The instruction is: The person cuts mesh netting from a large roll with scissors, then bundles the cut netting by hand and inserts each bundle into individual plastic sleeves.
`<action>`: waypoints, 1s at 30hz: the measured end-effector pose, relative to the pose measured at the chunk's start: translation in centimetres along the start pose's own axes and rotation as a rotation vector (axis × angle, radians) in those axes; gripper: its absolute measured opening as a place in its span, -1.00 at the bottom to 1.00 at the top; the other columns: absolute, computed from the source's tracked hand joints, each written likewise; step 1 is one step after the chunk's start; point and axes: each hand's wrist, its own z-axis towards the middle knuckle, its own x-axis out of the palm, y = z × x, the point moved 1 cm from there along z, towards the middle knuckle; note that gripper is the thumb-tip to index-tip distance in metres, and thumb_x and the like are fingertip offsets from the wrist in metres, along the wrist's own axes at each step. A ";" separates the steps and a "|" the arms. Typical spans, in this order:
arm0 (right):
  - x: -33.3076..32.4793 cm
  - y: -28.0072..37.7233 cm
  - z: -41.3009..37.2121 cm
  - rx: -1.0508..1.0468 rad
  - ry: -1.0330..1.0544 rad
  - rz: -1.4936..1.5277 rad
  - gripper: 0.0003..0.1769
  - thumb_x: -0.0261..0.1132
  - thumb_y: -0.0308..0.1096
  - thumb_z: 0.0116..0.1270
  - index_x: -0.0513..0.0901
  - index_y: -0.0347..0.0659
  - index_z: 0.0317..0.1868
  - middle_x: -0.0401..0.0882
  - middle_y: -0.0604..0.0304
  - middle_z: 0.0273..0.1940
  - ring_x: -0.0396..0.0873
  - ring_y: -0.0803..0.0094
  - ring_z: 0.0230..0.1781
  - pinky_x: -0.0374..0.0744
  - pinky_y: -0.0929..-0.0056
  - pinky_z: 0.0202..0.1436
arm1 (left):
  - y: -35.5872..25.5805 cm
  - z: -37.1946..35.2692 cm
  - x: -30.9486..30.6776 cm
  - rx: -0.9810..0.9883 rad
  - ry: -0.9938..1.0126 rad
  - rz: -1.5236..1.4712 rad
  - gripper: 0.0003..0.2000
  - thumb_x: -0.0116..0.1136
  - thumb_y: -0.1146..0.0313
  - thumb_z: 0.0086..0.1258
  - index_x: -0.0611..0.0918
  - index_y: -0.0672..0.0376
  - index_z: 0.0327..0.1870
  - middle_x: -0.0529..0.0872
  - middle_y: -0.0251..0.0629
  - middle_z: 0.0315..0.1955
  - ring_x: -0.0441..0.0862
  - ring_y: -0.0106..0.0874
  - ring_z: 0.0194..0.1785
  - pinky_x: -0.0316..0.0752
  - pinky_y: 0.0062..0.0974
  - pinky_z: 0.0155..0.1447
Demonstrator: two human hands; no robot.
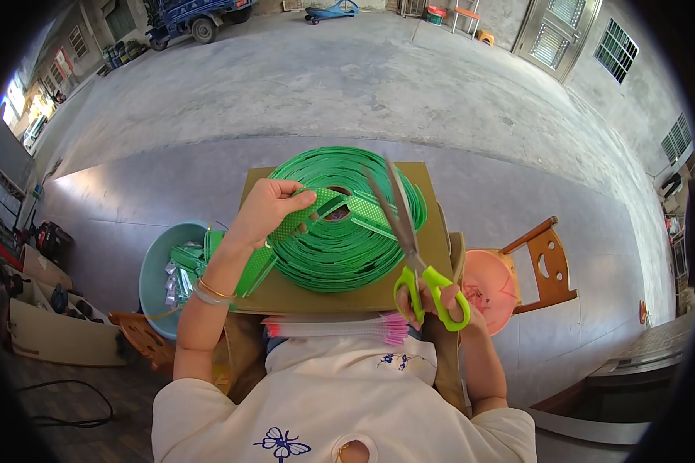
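A large coil of green ribbon-like strip (332, 266) lies flat on a brown cardboard box (259, 181). My left hand (274, 212) pinches a dotted piece of the green strip (292, 222) over the coil's left side. My right hand (440, 301) holds scissors (413, 258) by their yellow-green handles, and the blades point up, slightly apart, over the coil's right side. Between the blades and my left hand lies another dotted stretch of strip (371, 214). A bundle of clear sticks with pink ends (340, 327) rests at my lap, below the box.
Left of the box stands a blue basin (153, 270) with green strips and silvery packets. At the right, a pink basin (493, 270) sits by a wooden chair (552, 266). A blue truck (189, 17) and a metal door (556, 35) are farther back.
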 end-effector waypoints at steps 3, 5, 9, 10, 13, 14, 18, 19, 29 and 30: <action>0.2 0.3 -1.2 0.140 0.118 0.015 -0.07 -0.13 0.61 -0.02 0.42 -0.25 -0.35 0.36 0.28 -0.54 0.40 0.60 -0.61 0.34 0.66 -0.55 | 0.7 0.4 0.0 -0.003 -0.001 -0.079 -0.83 0.16 0.35 0.30 0.63 0.30 -0.34 0.66 -0.28 -0.54 0.53 -0.59 -0.62 0.42 -0.69 -0.55; -0.1 0.4 -2.1 0.210 0.145 -0.002 -0.05 -0.15 0.62 -0.02 0.44 -0.26 -0.32 0.37 0.29 -0.54 0.39 0.61 -0.61 0.31 0.67 -0.55 | 0.8 0.3 0.5 -0.022 -0.006 -0.092 -0.83 0.16 0.34 0.30 0.62 0.29 -0.33 0.66 -0.29 -0.54 0.53 -0.59 -0.62 0.42 -0.68 -0.55; -0.4 0.1 -2.7 0.292 0.108 -0.039 -0.02 -0.21 0.63 -0.02 0.45 -0.27 -0.29 0.40 0.31 -0.55 0.40 0.61 -0.62 0.25 0.66 -0.60 | 1.0 -0.4 1.7 -0.045 0.009 -0.055 -0.84 0.16 0.35 0.29 0.62 0.29 -0.31 0.66 -0.28 -0.53 0.54 -0.60 -0.59 0.41 -0.68 -0.56; -0.5 -0.8 -2.3 0.268 0.121 -0.026 -0.01 -0.23 0.64 -0.03 0.45 -0.27 -0.29 0.40 0.31 -0.55 0.40 0.61 -0.61 0.25 0.65 -0.60 | 1.2 -0.7 2.1 -0.057 0.013 -0.043 -0.84 0.16 0.36 0.29 0.62 0.30 -0.30 0.66 -0.28 -0.52 0.54 -0.60 -0.58 0.41 -0.68 -0.56; 0.1 -2.4 -1.8 0.196 0.061 -0.022 0.01 -0.30 0.64 -0.01 0.45 -0.28 -0.27 0.41 0.30 -0.54 0.41 0.60 -0.60 0.25 0.65 -0.61 | 2.4 -1.5 3.3 -0.066 0.004 -0.015 -0.85 0.16 0.40 0.28 0.62 0.32 -0.27 0.67 -0.28 -0.51 0.56 -0.62 -0.54 0.42 -0.68 -0.56; 0.3 -2.7 -1.6 0.173 0.026 -0.029 0.01 -0.32 0.63 0.00 0.45 -0.28 -0.26 0.41 0.29 -0.53 0.41 0.60 -0.60 0.25 0.65 -0.61 | 2.9 -1.6 3.5 -0.064 -0.004 -0.009 -0.85 0.16 0.41 0.28 0.62 0.32 -0.26 0.67 -0.28 -0.51 0.56 -0.62 -0.53 0.42 -0.68 -0.56; 0.9 -3.1 -1.3 0.176 -0.009 -0.040 -0.04 -0.21 0.58 0.02 0.41 -0.28 -0.17 0.40 0.26 -0.43 0.40 0.60 -0.54 0.38 0.63 -0.55 | 4.0 -1.8 3.9 0.017 -0.053 -0.039 -0.86 0.14 0.46 0.29 0.61 0.37 -0.24 0.66 -0.29 -0.48 0.58 -0.62 -0.47 0.48 -0.67 -0.52; 1.0 -3.0 -1.2 0.183 -0.005 -0.035 -0.05 -0.19 0.57 0.02 0.41 -0.28 -0.16 0.40 0.26 -0.43 0.40 0.60 -0.54 0.39 0.62 -0.54 | 4.0 -1.8 3.9 0.013 -0.055 -0.055 -0.86 0.14 0.46 0.29 0.61 0.37 -0.24 0.66 -0.29 -0.48 0.58 -0.61 -0.46 0.49 -0.66 -0.52; 1.4 -2.3 -0.8 0.251 0.014 -0.148 -0.03 -0.16 0.58 0.02 0.38 -0.28 -0.08 0.42 0.22 -0.33 0.42 0.57 -0.50 0.41 0.59 -0.49 | 3.1 -2.5 4.5 0.006 -0.037 -0.037 -0.86 0.11 0.49 0.30 0.61 0.40 -0.24 0.67 -0.28 -0.44 0.59 -0.61 -0.40 0.53 -0.64 -0.47; 1.3 -2.4 -0.8 0.289 0.021 -0.150 0.02 -0.15 0.61 -0.04 0.37 -0.27 -0.03 0.44 0.21 -0.28 0.42 0.56 -0.47 0.40 0.60 -0.48 | 3.1 -2.5 4.5 0.009 -0.033 -0.034 -0.86 0.11 0.50 0.29 0.61 0.40 -0.24 0.67 -0.29 -0.44 0.59 -0.61 -0.40 0.53 -0.64 -0.47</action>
